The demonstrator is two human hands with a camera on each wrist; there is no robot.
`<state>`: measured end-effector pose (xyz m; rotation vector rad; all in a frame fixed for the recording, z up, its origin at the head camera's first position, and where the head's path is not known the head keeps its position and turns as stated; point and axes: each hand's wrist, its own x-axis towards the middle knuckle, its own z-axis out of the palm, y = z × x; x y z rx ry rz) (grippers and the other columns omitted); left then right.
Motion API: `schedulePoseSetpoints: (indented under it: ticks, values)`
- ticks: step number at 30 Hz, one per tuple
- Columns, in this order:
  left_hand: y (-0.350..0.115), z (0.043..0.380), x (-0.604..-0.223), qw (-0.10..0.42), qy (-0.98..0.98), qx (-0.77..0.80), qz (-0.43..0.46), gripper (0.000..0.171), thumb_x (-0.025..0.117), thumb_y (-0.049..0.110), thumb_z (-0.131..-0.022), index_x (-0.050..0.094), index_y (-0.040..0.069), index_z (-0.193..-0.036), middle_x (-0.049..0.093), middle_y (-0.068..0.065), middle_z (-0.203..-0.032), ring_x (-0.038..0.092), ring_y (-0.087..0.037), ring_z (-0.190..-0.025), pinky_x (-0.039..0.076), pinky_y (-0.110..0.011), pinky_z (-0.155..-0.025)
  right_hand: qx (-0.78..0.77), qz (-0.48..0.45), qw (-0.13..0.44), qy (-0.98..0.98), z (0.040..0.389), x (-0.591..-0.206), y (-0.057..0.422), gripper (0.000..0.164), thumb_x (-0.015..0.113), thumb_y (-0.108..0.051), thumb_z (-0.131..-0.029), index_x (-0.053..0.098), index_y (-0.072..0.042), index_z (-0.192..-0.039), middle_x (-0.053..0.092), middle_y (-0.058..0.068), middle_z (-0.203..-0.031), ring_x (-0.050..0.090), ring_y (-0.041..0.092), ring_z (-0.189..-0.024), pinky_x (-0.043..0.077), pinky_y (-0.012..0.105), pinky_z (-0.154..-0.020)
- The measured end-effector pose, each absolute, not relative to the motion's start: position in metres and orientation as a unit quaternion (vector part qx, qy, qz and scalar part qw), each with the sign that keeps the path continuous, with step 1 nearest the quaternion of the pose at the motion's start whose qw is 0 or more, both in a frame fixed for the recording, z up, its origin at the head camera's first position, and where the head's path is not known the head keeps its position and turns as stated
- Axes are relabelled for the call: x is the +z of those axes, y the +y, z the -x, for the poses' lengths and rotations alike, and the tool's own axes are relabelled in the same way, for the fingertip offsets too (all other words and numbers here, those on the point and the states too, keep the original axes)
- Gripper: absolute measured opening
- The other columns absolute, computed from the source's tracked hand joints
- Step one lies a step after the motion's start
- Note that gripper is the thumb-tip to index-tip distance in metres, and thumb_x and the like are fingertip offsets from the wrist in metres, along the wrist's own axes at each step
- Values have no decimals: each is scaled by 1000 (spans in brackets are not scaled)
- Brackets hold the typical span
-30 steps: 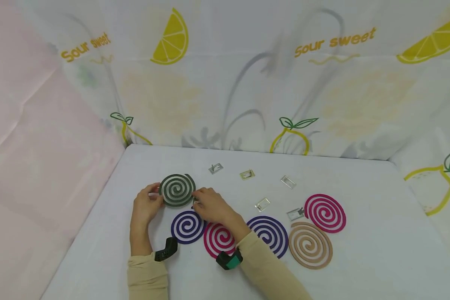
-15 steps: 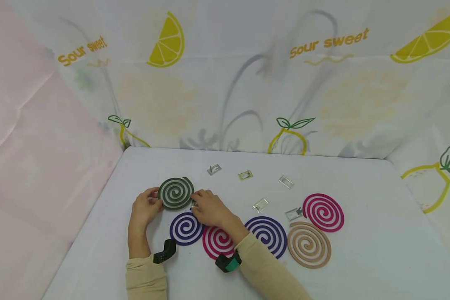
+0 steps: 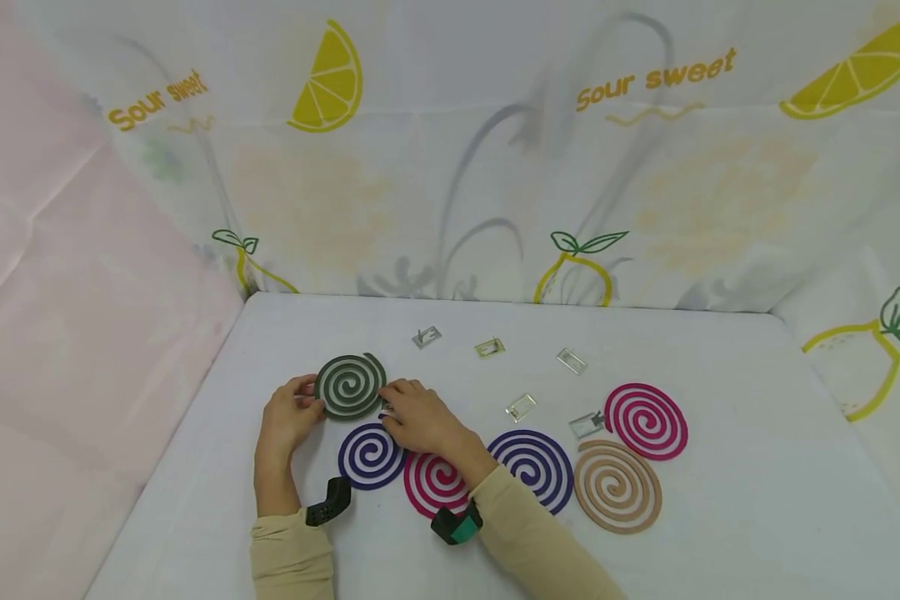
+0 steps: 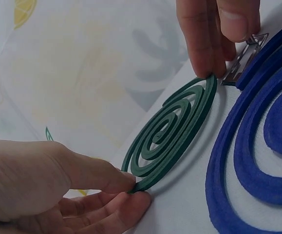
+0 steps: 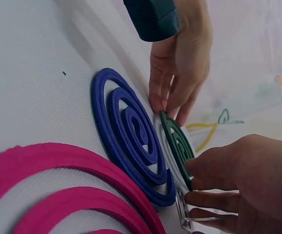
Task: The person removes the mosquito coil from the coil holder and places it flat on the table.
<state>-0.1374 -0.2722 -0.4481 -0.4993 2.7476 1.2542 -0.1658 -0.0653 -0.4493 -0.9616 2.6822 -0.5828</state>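
A dark green mosquito coil (image 3: pixel 350 386) is held between both hands at the left of the table, its underside raised off the cloth in the left wrist view. My left hand (image 3: pixel 288 421) pinches its left edge between thumb and fingers. On the opposite edge, my right hand (image 3: pixel 423 417) pinches it with thumb and forefinger. Under the right hand's other fingers lies a small metal coil stand (image 4: pixel 233 77), partly hidden in the head view. Just in front of the green coil, a blue-purple coil (image 3: pixel 372 455) rests flat on the cloth.
A pink coil (image 3: pixel 442 471) lies under the right forearm. Farther right are another purple coil (image 3: pixel 528 468), a tan coil (image 3: pixel 613 486) and a magenta coil (image 3: pixel 648 422). Several metal stands are spread behind them, among them a gold-coloured stand (image 3: pixel 490 347). A printed cloth backdrop (image 3: pixel 420 167) closes off the back.
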Motion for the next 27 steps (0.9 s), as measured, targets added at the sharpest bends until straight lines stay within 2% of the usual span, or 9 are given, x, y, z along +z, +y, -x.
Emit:
schedulePoseSetpoints:
  ticks: [8,12,18,21,24,27]
  values:
    - [-273,139,-449,43,903,395,162,47,52,3,-88,46,-6,-133,50,-25,-119,59,-34,-103,50,-31,-76,-200,322,114,918,164,-448,-64,44,52,-23,-95,49,-8,-136,51,6,-135,44,21,-128,41,39,-102]
    - [-273,139,-449,47,905,390,163,46,52,5,-87,47,-7,-131,51,-24,-118,58,-34,-104,49,-29,-76,-198,322,110,919,164,-448,-63,44,52,-22,-94,49,-8,-136,51,6,-135,44,21,-128,41,39,-102]
    - [-275,141,-448,58,905,394,150,45,53,7,-88,48,-9,-130,53,-25,-115,64,-24,-85,46,-19,-62,-196,325,98,920,166,-452,-61,43,52,-23,-95,50,-9,-135,51,6,-134,45,21,-127,42,40,-101]
    - [-277,143,-448,67,908,389,143,46,53,9,-89,47,-9,-130,53,-26,-116,65,-22,-80,46,-20,-61,-201,325,100,919,167,-453,-60,43,52,-23,-95,49,-10,-135,50,6,-135,44,21,-127,41,40,-101]
    - [-275,144,-447,66,917,369,138,47,53,12,-89,47,-10,-131,53,-26,-116,62,-28,-87,43,-23,-65,-210,324,113,916,168,-454,-58,45,52,-23,-95,46,-11,-138,49,7,-136,43,21,-127,41,40,-102]
    - [-271,146,-445,56,924,355,133,49,52,15,-91,44,-9,-133,51,-27,-116,57,-34,-95,44,-30,-71,-226,320,124,912,170,-456,-56,48,52,-24,-95,42,-12,-141,46,8,-138,42,22,-129,39,40,-104]
